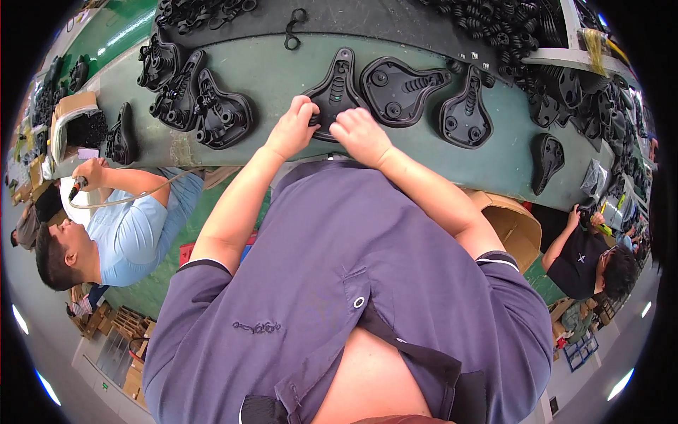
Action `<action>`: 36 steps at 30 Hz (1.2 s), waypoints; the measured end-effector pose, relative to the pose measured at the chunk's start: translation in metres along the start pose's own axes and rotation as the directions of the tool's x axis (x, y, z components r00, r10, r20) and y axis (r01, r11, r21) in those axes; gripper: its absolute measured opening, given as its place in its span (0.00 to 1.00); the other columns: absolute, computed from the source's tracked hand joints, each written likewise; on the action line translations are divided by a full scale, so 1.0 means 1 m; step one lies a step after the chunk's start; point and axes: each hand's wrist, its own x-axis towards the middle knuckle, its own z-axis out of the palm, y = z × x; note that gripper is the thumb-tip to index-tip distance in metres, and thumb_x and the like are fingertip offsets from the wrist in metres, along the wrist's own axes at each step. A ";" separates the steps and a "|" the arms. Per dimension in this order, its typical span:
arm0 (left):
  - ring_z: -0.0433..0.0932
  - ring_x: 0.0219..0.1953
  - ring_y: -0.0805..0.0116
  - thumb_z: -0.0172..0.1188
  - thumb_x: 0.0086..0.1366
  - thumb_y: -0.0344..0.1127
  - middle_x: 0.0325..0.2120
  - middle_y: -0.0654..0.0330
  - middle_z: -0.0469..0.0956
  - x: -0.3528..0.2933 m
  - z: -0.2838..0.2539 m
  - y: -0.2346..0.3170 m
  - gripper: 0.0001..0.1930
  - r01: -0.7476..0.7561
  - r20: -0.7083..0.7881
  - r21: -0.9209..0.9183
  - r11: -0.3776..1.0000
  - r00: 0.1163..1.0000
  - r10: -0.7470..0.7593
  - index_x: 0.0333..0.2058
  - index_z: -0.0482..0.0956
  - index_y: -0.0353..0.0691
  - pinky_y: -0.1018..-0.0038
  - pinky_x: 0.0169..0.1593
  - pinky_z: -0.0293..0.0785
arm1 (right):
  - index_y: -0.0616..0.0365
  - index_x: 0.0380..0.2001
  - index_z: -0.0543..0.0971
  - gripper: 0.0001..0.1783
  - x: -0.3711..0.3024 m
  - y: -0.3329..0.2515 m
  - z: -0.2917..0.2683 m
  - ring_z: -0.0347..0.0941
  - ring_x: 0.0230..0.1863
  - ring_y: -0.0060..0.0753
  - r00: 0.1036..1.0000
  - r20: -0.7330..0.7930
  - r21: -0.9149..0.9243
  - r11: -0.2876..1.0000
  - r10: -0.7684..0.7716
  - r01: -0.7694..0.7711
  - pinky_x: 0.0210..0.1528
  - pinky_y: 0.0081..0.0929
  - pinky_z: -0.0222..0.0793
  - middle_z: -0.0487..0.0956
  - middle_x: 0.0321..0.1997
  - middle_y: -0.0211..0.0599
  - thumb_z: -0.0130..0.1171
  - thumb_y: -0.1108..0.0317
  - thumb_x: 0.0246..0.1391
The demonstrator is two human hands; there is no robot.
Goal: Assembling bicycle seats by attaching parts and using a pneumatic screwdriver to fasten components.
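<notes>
A black bicycle saddle (342, 74) lies upside down on the green bench in front of me, its narrow nose pointing away. My left hand (291, 128) is closed at the saddle's wide rear left, its fingers around a small black ribbed part (313, 119). At the rear right, my right hand (361, 133) has curled fingers over the saddle. What those fingers hold, if anything, is hidden beneath them. Just right of it, another upturned saddle (393, 86) lies with its nose toward the right. A third saddle (465, 113) sits farther right.
On the left stand several saddles with parts fitted (224, 113). Black rubber parts (491, 25) are heaped at the far right, with a looped black piece (293, 30) at the back. A co-worker in light blue (134, 233) holds a corded tool; another person in black (575, 258) works right.
</notes>
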 end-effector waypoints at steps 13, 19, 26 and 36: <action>0.80 0.53 0.51 0.72 0.59 0.36 0.50 0.52 0.77 -0.005 -0.007 -0.003 0.15 -0.337 -0.048 0.349 0.874 0.925 0.376 0.40 0.77 0.39 0.61 0.61 0.76 | 0.56 0.46 0.81 0.17 -0.006 0.012 -0.054 0.80 0.40 0.32 0.676 0.195 0.644 0.427 0.710 -0.635 0.46 0.30 0.78 0.81 0.45 0.31 0.74 0.67 0.57; 0.79 0.49 0.54 0.72 0.60 0.39 0.44 0.56 0.76 0.006 0.001 -0.004 0.14 -0.287 0.135 0.344 0.894 0.957 0.255 0.37 0.77 0.40 0.58 0.58 0.75 | 0.62 0.54 0.77 0.20 -0.044 0.063 -0.071 0.80 0.52 0.33 0.543 0.551 0.832 -0.365 0.634 -0.418 0.58 0.34 0.78 0.79 0.50 0.34 0.59 0.82 0.57; 0.80 0.48 0.48 0.73 0.62 0.38 0.45 0.51 0.80 0.055 -0.020 -0.016 0.15 -0.170 -0.185 0.133 0.976 0.964 0.193 0.40 0.79 0.37 0.56 0.52 0.78 | 0.54 0.54 0.79 0.23 -0.047 0.060 -0.071 0.82 0.49 0.49 0.699 0.116 0.165 0.680 0.706 -0.714 0.51 0.40 0.81 0.78 0.50 0.45 0.73 0.66 0.56; 0.81 0.52 0.38 0.72 0.65 0.55 0.54 0.42 0.75 0.159 -0.029 -0.092 0.35 0.422 -0.273 0.255 0.870 0.895 -0.354 0.58 0.71 0.33 0.50 0.54 0.80 | 0.60 0.63 0.74 0.33 -0.008 0.068 -0.078 0.80 0.52 0.53 0.672 0.356 -0.063 0.734 0.649 -0.676 0.54 0.46 0.81 0.78 0.52 0.49 0.70 0.62 0.56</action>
